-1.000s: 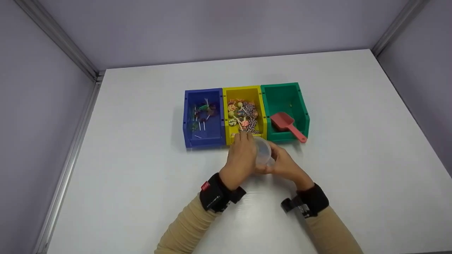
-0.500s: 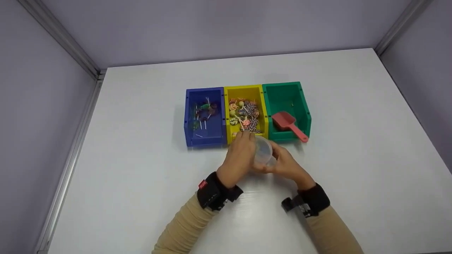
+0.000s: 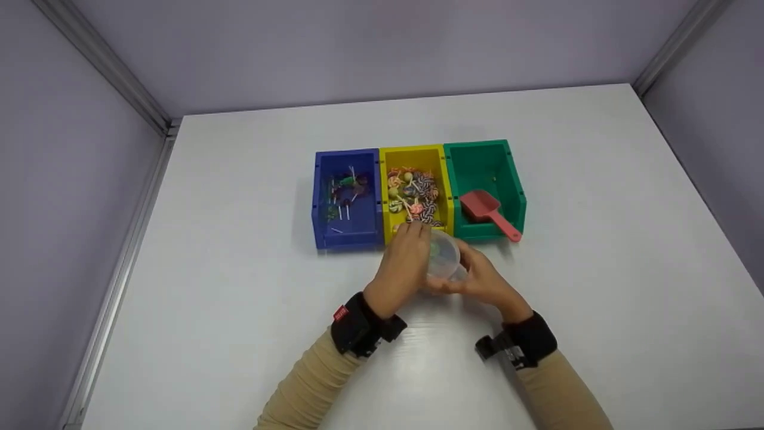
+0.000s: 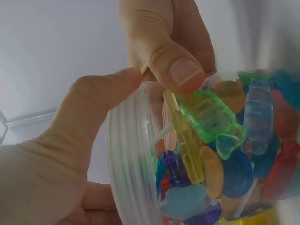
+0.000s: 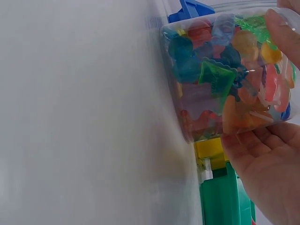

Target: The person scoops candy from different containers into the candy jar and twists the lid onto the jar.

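A clear plastic jar with a translucent lid is held between both hands in front of the yellow bin. Through its wall show several coloured, see-through candy-shaped pieces and a few white sticks. My left hand grips the lid's edge, thumb on one side and fingers on the other. Around the jar's body curls my right hand, its thumb and fingers on opposite sides. In the left wrist view the jar appears sideways, and the right thumb presses near the lid.
Behind the hands stand joined bins: a blue one with several lollipops, a yellow one with swirl lollipops, and a green one holding a pink scoop. They sit on a white table between grey panels.
My left hand and wrist have turned slightly, the wrist shifting a little to the left. The right hand and the jar stay nearly in place. Some green shows more plainly through the lid.
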Tool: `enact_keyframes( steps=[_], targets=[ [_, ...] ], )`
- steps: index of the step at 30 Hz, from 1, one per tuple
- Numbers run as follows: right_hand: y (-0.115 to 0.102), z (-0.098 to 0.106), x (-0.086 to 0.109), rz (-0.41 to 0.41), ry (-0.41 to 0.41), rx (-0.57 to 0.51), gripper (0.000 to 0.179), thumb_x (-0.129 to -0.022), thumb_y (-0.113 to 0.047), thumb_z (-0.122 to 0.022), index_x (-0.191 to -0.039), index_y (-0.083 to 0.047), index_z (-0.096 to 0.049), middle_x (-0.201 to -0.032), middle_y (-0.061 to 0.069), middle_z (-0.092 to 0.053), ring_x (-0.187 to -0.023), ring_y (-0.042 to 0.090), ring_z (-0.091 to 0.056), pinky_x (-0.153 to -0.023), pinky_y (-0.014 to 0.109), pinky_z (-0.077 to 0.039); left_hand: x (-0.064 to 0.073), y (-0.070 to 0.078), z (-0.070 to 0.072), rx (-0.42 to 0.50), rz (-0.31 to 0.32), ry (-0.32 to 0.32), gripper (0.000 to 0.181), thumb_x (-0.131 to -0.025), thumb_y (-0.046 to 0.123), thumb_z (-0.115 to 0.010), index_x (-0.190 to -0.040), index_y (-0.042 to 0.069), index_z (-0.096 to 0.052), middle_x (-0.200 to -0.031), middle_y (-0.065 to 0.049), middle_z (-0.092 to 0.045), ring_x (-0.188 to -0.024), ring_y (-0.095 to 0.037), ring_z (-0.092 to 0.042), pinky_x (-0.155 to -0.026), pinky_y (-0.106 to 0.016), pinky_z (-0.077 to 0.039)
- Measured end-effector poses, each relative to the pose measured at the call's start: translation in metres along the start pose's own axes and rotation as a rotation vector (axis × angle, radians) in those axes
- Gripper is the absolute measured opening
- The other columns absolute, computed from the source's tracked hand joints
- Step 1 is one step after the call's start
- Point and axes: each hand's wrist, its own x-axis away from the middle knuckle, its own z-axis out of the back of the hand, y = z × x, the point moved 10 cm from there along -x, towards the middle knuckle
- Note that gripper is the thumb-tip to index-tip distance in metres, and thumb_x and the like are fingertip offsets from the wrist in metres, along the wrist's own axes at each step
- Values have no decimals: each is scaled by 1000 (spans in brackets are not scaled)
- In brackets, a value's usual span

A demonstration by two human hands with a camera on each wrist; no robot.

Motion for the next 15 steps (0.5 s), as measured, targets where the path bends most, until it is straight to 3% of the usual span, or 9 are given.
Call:
enact_keyframes(
  steps=[4, 10, 15],
  targets=[
    [-1, -1, 1, -7, -20, 13, 80, -77, -9, -76, -146, -3, -37, -143, 17, -49, -128, 23, -46, -114, 56, -37, 1, -2, -2, 54, 1, -15, 93, -60, 49, -88, -129, -3, -54, -123, -15, -60, -114, -27, -56, -102, -34, -49],
    [-5, 1, 0, -6, -32, 42, 87, -74, -16, -81, -147, -7, -35, -147, 15, -46, -133, 33, -44, -115, 59, -34, 3, -7, -9, 209, 16, -48, 95, -66, 54, -83, -134, -2, -49, -129, -17, -54, -119, -28, -53, -101, -36, -53],
    [-17, 11, 1, 21, -18, 205, 98, -68, -24, -88, -148, -7, -34, -149, 15, -43, -134, 34, -43, -113, 59, -37, 6, -8, -6, 250, -20, -41, 88, -76, 58, -72, -139, 1, -47, -135, -18, -53, -125, -30, -52, -104, -42, -51]
  ],
)
